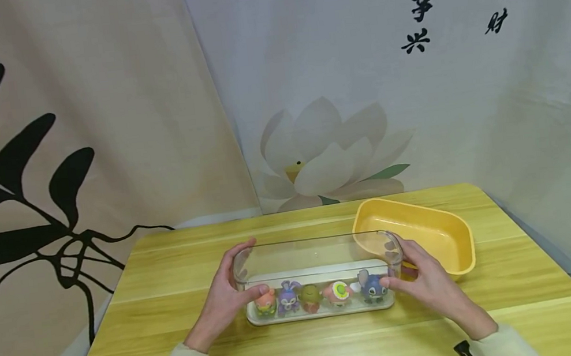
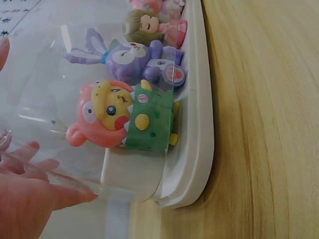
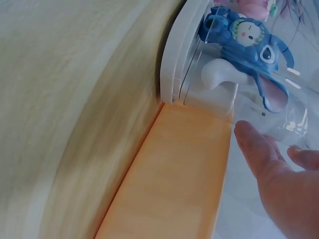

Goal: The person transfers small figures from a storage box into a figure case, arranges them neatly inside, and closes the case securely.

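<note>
A clear plastic cover (image 1: 314, 254) stands over a white base tray (image 1: 326, 314), its lower edge right at the tray. My left hand (image 1: 226, 293) grips the cover's left end, thumb along the front. At the right end my right hand (image 1: 425, 277) grips it the same way. Several small figurines line up inside: a pink-hooded one in green (image 2: 147, 119) beside the left hand, a purple rabbit (image 2: 134, 59), a brown-haired one in pink (image 2: 149, 27), a pink one (image 1: 338, 292), and a blue big-eared one (image 3: 249, 45) beside the right hand.
A yellow plastic basin (image 1: 445, 236) stands behind and right of the cover, partly seen through it. Everything stands on a wood-grain table (image 1: 171, 283). Printed cloth (image 1: 152, 99) hangs behind the table's back edge.
</note>
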A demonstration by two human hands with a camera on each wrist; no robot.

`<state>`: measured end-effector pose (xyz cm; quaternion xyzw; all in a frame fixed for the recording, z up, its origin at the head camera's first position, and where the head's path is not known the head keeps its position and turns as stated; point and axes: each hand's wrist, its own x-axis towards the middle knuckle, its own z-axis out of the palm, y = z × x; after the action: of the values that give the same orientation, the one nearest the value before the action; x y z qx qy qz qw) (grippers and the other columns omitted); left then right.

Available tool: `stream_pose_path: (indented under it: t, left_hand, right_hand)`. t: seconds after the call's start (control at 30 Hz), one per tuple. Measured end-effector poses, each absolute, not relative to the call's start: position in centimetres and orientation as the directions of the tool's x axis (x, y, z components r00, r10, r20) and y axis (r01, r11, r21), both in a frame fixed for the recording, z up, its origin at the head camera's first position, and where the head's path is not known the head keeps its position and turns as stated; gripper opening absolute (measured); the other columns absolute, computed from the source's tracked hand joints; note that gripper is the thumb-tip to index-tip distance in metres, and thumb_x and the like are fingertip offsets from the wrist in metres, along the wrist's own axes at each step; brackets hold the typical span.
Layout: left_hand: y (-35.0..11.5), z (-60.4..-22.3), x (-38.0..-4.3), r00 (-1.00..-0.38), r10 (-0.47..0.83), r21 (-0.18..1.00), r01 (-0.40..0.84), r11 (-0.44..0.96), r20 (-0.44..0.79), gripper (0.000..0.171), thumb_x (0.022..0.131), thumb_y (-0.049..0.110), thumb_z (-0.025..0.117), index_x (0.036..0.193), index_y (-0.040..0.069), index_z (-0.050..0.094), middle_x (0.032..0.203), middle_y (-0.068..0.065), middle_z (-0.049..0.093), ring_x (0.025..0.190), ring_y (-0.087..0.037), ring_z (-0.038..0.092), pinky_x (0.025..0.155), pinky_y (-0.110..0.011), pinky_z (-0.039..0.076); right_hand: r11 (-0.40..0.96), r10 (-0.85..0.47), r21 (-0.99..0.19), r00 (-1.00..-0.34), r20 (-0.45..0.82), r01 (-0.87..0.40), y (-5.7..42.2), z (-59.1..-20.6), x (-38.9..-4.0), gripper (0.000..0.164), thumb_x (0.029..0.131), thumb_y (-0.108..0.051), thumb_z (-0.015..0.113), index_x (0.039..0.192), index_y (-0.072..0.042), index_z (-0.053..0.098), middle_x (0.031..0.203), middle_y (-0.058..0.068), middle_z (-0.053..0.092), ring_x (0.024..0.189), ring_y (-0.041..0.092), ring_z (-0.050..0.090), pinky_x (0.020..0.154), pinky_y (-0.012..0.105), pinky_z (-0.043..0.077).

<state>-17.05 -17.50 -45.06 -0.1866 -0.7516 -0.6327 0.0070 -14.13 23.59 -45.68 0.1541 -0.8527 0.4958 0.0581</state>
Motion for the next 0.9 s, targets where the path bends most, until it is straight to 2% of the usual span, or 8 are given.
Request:
stream_pose_path:
  t: [0.07,0.33,0.67,0.9]
  left_hand:
    - [-17.5,-45.14,-17.03,-0.931,0.273,0.95,0.286,0.129,0.243,0.084,0.084,0.003,0.083,0.155,0.015,0.04,0.163,-0.003,0.038,0.155,-0.03,0.02,0.122,-0.072,0.005]
    - [-17.55,-45.2,-16.87,-0.93,0.291,0.954,0.27,0.131,0.223,0.082,0.085,0.009,0.084,0.154,0.017,0.04,0.162,-0.001,0.039,0.153,-0.03,0.024,0.121,-0.072,0.013]
    - [-17.56,-45.29,-16.71,-0.938,0.308,0.965,0.213,0.154,0.158,0.084,0.083,0.013,0.086,0.152,0.019,0.038,0.159,-0.004,0.039,0.148,-0.043,0.029,0.116,-0.072,0.027]
    - [-17.51,-45.2,-16.75,-0.941,0.308,0.962,0.205,0.183,0.142,0.083,0.084,0.014,0.085,0.152,0.018,0.037,0.158,-0.006,0.04,0.148,-0.044,0.029,0.115,-0.073,0.028]
  right_hand:
    - [0.46,-0.206,-0.827,-0.945,0.253,-0.322,23.58,-45.7,-14.13,0.084,0.087,-0.019,0.086,0.158,-0.013,0.042,0.131,0.018,0.056,0.121,0.042,0.063,0.097,0.043,0.058]
    - [0.488,-0.2,-0.819,-0.952,0.233,-0.303,23.49,-45.69,-14.12,0.085,0.086,-0.023,0.087,0.157,-0.008,0.042,0.133,0.018,0.055,0.122,0.04,0.062,0.098,0.043,0.058]
    - [0.559,-0.188,-0.778,-0.958,0.218,-0.286,23.33,-45.47,-14.19,0.09,0.082,-0.03,0.09,0.153,-0.001,0.043,0.133,0.019,0.059,0.123,0.04,0.061,0.1,0.047,0.056]
    - [0.568,-0.187,-0.773,-0.959,0.214,-0.283,23.36,-45.57,-14.21,0.092,0.081,-0.031,0.091,0.153,0.0,0.043,0.136,0.02,0.058,0.125,0.041,0.06,0.101,0.048,0.055]
